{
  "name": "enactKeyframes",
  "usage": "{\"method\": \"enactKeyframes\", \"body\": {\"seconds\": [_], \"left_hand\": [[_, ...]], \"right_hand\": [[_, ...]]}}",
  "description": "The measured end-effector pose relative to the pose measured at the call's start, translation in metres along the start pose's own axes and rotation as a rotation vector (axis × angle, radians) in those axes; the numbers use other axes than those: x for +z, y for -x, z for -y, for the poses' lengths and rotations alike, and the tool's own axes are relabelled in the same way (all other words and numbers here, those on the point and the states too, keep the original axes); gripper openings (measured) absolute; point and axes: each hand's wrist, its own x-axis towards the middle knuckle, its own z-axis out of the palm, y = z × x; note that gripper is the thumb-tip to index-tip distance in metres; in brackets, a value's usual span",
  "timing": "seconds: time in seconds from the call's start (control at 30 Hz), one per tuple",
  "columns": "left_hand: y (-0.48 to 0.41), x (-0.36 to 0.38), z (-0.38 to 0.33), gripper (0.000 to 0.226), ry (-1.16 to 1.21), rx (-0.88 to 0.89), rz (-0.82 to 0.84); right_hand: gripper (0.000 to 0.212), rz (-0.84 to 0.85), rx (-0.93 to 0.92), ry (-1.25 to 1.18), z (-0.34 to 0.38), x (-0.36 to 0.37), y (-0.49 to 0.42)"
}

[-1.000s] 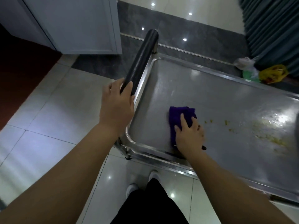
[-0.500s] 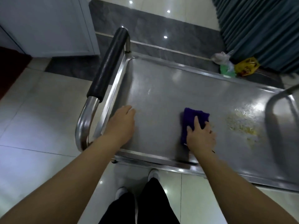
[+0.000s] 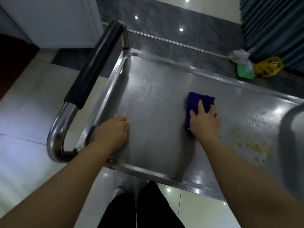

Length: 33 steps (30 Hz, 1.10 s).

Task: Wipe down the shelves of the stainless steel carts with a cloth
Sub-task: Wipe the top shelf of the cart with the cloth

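While the right hand (image 3: 204, 124) presses flat, fingers spread, on a purple cloth (image 3: 197, 100) lying under and just ahead of it on the cart's steel top shelf (image 3: 156, 99), the left hand (image 3: 113, 130) rests palm-down on the same shelf, holding nothing. Yellowish crumbs (image 3: 251, 145) lie right of the right hand.

One wide-angle camera rides on the person's head. It looks steeply down and forward over the cart's top shelf (image 3: 156, 145) from the near long edge, toward the handle (image 3: 95, 63) end. It sits close: the left arm (image 3: 57, 186) and right arm (image 3: 246, 178) enter from the bottom corners, and the legs (image 3: 139, 208) are straight below.
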Motion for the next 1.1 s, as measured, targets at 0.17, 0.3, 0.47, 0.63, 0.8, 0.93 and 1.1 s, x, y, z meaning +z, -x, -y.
{"method": "enactKeyframes", "body": {"seconds": [0.17,0.3,0.47,0.63,0.8,0.93,1.1], "left_hand": [[0.002,0.003,-0.013,0.03,-0.004,-0.094,-0.068],[0.005,0.001,-0.015,0.028,0.023,-0.088,-0.096],[0.001,-0.001,-0.023,0.023,0.001,-0.13,-0.114],[-0.032,-0.013,-0.036,0.028,-0.043,-0.198,-0.085],[-0.09,-0.018,-0.05,0.044,0.044,-0.099,-0.141],[-0.129,-0.018,-0.045,0.052,-0.089,-0.039,-0.025],[-0.135,-0.013,-0.042,0.046,-0.132,-0.016,-0.085]], "right_hand": [[0.058,-0.008,-0.16,0.057,0.07,0.03,0.026],[0.053,0.04,-0.802,0.168,0.057,0.031,0.031],[0.054,-0.021,-0.366,0.094,0.01,-0.002,-0.052],[0.059,-0.011,-0.136,0.094,0.044,-0.001,-0.044],[0.054,0.062,-0.775,0.193,0.04,0.008,-0.021],[0.054,-0.004,-0.628,0.173,0.021,-0.008,-0.084],[0.058,-0.065,-0.097,0.053,0.054,-0.017,-0.135]]}}
